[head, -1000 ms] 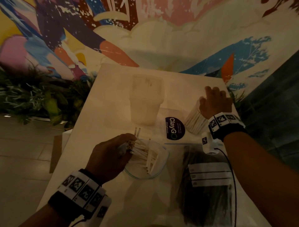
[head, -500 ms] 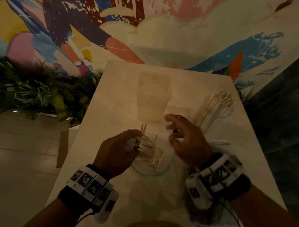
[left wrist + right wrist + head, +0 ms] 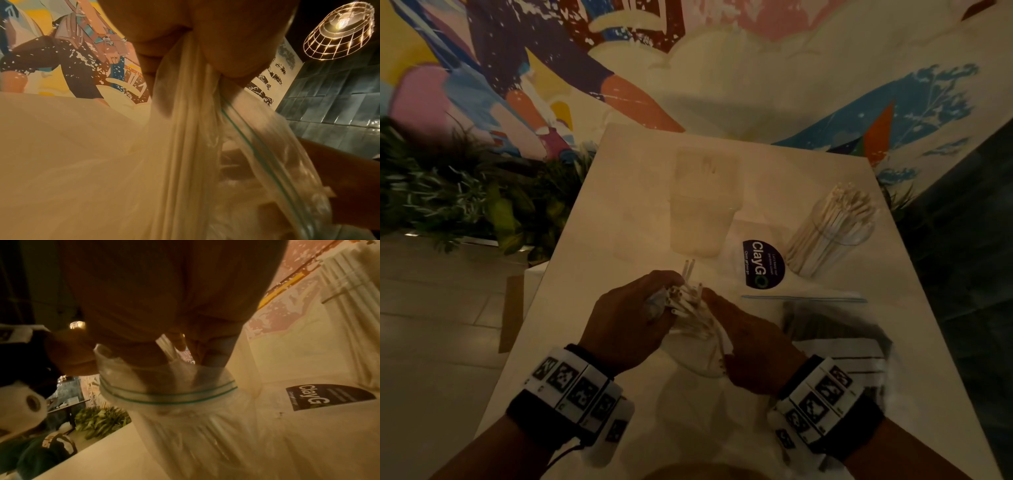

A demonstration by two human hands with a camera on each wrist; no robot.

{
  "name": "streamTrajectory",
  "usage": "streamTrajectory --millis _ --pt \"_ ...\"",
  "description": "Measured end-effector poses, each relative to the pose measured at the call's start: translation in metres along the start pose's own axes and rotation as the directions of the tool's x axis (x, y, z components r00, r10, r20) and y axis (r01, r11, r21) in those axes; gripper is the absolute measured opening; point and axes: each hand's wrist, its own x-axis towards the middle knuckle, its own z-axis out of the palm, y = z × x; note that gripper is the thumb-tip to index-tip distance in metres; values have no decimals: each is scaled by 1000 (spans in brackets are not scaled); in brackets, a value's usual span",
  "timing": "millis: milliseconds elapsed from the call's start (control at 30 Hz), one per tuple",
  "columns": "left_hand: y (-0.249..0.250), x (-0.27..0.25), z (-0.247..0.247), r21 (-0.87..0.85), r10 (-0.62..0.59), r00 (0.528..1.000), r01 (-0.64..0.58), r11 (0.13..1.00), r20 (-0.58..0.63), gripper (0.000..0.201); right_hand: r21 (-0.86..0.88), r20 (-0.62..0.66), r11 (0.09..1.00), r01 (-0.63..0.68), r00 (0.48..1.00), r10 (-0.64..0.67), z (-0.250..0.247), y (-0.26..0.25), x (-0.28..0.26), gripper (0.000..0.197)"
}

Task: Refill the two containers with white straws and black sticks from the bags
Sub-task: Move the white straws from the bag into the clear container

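Left hand (image 3: 626, 318) grips the straw bag (image 3: 698, 356); right hand (image 3: 750, 346) reaches inside, its grip hidden. One container (image 3: 832, 233) looks filled, black sticks (image 3: 835, 329) still bagged.

Your right hand (image 3: 753, 349) covers part of the straw bag (image 3: 700, 346), so your fingers inside it stay hidden from the head view. The bag of black sticks (image 3: 835, 346) is blurred and partly behind your right wrist. Both forearms run off the bottom edge.
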Motion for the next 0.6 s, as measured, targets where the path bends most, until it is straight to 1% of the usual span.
streamTrajectory --millis 67,100,133,200,267,300,333,400,433,467,500,533,600 --pt "1 0 1 3 4 1000 -4 1000 11 32 -40 -63 999 21 998 -24 7 1 5 114" --pt "2 0 1 0 4 1000 -4 1000 19 32 -36 -119 999 27 992 -31 9 -1 8 107" --pt "2 -1 2 -8 3 1000 -3 1000 30 34 -21 -194 999 33 980 -36 10 -2 11 97" --pt "2 -2 5 -13 -12 999 12 1000 53 40 -6 -326 1000 27 945 -28 10 -4 17 75" --pt "-1 -3 6 -13 -35 996 36 999 81 49 -42 -394 999 14 919 -29 11 -6 22 67" --pt "-2 -4 5 -40 -45 994 50 998 98 53 -60 -416 998 20 908 -43 13 -7 23 63" --pt "-3 -4 4 -84 -62 990 73 994 123 59 -66 -442 997 31 895 -57 14 -10 24 57" --pt "-4 -4 1 -152 -106 975 137 979 196 80 -60 -501 997 48 863 -72 18 -11 26 43" --pt "-4 -4 1 -148 -124 967 159 976 221 89 -52 -527 997 50 847 -69 20 -11 27 38" --pt "-4 -4 1 -133 -139 965 171 976 224 94 -48 -548 998 51 834 -69 22 -10 28 35" --pt "-4 -4 2 -125 -142 969 169 978 202 92 -48 -562 997 57 824 -74 25 -9 29 33" --pt "-3 -4 4 -125 -123 980 143 982 156 83 -46 -577 996 72 812 -85 26 -8 29 31" --pt "-3 -3 8 -82 -43 998 46 996 47 56 -33 -623 992 126 773 -119 26 -8 31 29"
